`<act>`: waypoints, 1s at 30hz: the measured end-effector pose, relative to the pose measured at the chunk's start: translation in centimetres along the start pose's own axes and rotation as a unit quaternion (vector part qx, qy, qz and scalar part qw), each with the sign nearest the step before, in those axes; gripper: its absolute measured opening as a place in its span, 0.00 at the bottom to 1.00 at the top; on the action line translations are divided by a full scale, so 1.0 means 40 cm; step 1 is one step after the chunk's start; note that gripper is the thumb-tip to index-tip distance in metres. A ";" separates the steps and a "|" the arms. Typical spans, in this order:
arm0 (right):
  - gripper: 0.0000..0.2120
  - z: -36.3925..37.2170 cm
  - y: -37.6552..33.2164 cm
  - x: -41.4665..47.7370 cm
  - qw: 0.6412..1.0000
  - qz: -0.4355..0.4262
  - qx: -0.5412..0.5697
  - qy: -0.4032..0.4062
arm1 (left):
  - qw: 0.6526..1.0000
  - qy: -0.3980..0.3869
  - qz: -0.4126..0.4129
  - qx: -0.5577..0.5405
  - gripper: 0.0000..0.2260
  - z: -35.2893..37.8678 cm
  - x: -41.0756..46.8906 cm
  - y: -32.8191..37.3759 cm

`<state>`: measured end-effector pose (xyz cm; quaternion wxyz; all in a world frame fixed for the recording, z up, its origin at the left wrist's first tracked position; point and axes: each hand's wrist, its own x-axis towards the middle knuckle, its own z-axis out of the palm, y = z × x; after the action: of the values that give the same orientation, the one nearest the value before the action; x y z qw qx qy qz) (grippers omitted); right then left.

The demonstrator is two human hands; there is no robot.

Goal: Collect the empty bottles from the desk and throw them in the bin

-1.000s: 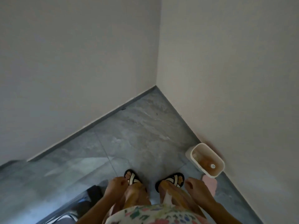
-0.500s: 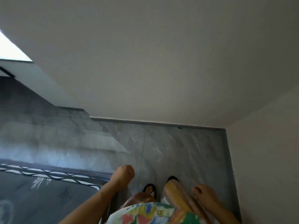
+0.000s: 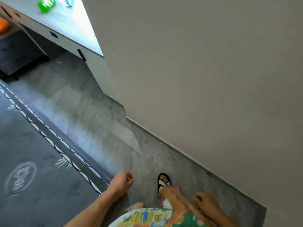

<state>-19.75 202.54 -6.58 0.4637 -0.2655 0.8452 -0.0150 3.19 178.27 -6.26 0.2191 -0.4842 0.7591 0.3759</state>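
Note:
A green bottle (image 3: 45, 4) lies on its side on the white desk (image 3: 78, 28) at the top left, with a clear bottle (image 3: 69, 1) just right of it, cut off by the frame edge. My left hand (image 3: 122, 181) hangs low at the bottom centre, fingers curled in a loose fist with nothing in it. My right hand (image 3: 207, 204) hangs at the bottom right beside my leg, fingers curled and holding nothing. Both hands are far from the desk. The bin is out of view.
A plain wall (image 3: 205, 71) runs along my right. Grey floor tiles (image 3: 98, 125) lead towards the desk. A dark patterned rug (image 3: 27, 161) covers the floor on the left. A dark stool or bench (image 3: 18, 56) stands under the desk, and something orange (image 3: 3, 26) sits at the far left edge.
The view has swung left, away from the corner with the bin, which has left the frame. The desk with bottles has come into view. Both hands stay curled and hold nothing.

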 end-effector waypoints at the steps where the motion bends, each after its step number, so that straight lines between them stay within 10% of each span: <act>1: 0.19 -0.033 -0.038 0.029 1.000 -0.016 -0.017 -0.004 | 1.000 0.005 -0.019 -0.014 0.10 -0.011 0.002 -0.012; 16: 0.10 -0.213 -0.775 0.387 0.948 -0.265 -0.158 -0.083 | 0.923 0.062 -0.289 -0.247 0.12 -0.112 0.013 -0.274; 30: 0.08 -0.219 -1.305 0.571 0.958 -0.202 -0.191 -0.066 | 0.929 0.143 -0.200 -0.279 0.07 -0.721 0.344 -0.559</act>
<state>-13.80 145.22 -5.14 0.4463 -0.5150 0.7284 0.0711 18.20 142.27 -5.94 0.0353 -0.7158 0.5347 0.4479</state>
